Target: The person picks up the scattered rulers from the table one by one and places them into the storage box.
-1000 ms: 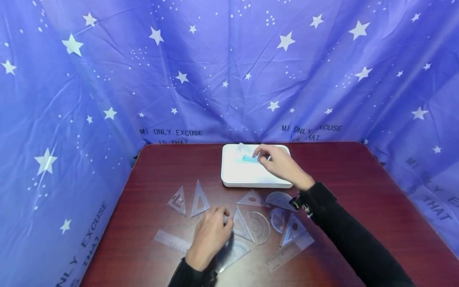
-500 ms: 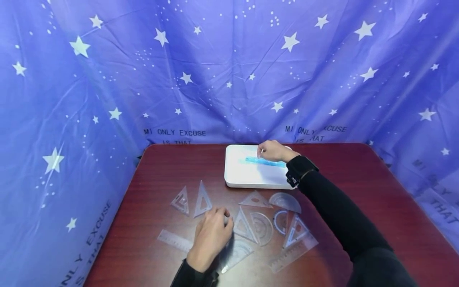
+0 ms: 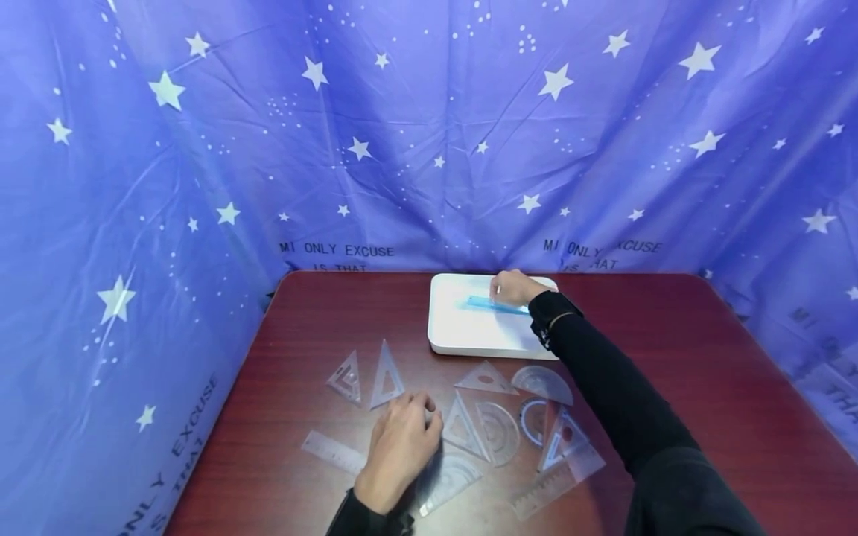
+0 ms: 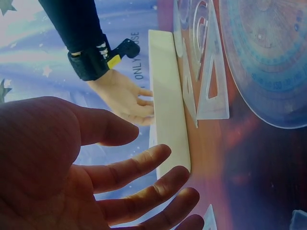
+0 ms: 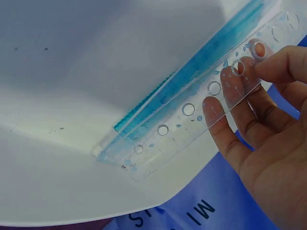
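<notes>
My right hand (image 3: 512,289) is over the white tray (image 3: 469,333) at the table's back. In the right wrist view its thumb and fingers pinch a clear ruler (image 5: 175,136) with round holes, held slantwise. Beside and partly behind that lies a blue ruler (image 5: 196,69) in the tray. Whether the clear ruler touches the tray cannot be told. Closer to the front, my left hand (image 3: 402,443) hovers or rests beside a clear set square (image 3: 474,424) and a protractor (image 3: 447,484). Its fingers are loosely bent, and the left wrist view shows nothing in the palm (image 4: 33,143).
Several clear set squares and protractors are spread around the hands, among them a set square (image 3: 385,380) at left and a protractor (image 3: 544,383) at right. One ruler (image 3: 331,450) lies at front left, another (image 3: 556,484) at front right. A starry curtain (image 3: 429,134) hangs behind.
My right wrist has moved forward and the hand has turned over the tray, uncovering more of the blue ruler. My left hand stays in place. The head view has shifted slightly left.
</notes>
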Demonstrator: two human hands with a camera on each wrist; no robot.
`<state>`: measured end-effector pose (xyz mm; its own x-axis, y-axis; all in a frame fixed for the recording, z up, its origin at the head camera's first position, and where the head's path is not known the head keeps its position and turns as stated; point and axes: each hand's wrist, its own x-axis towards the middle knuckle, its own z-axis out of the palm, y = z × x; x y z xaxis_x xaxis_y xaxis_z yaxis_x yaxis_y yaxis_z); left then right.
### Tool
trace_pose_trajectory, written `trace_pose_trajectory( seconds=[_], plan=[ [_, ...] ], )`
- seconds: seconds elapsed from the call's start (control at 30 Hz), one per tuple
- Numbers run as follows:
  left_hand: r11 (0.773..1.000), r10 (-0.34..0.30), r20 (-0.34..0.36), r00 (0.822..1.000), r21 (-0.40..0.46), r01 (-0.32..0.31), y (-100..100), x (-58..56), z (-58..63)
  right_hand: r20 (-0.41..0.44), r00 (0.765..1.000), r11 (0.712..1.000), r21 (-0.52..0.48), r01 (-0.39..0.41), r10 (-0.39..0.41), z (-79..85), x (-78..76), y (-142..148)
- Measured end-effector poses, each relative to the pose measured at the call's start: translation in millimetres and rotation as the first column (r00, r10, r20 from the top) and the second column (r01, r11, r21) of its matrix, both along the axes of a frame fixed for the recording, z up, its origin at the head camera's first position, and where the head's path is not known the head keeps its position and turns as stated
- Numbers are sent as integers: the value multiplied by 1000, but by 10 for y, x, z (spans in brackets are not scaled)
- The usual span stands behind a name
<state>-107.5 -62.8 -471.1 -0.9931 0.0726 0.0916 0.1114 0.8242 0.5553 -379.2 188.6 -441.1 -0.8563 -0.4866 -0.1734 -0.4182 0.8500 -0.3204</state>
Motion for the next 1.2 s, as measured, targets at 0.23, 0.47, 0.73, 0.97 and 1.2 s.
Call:
trace_pose_trajectory(
  seconds=[0.23,0.47,0.73,0.97,1.2],
  plan=[
    [1000,0,-2,1000,2,0,-6,0,-13,9,1000,1000,14,27,-28,-72,-7,21],
    [1000,-4,21,1000,2,4,-14,-18,-20,23,998,998,23,64,-65,-77,-36,36],
    [1000,-21,7,1000,15,21,-70,6,-67,24,998,999,3,51,-51,-150,-58,110],
    [999,-38,17,999,-3,38,-184,39,-67,9,999,999,14,44,-44,-72,-3,160],
    [994,-78,13,997,-77,78,-481,107,-99,-40,999,1000,-16,-3,3,64,161,136]
  ],
)
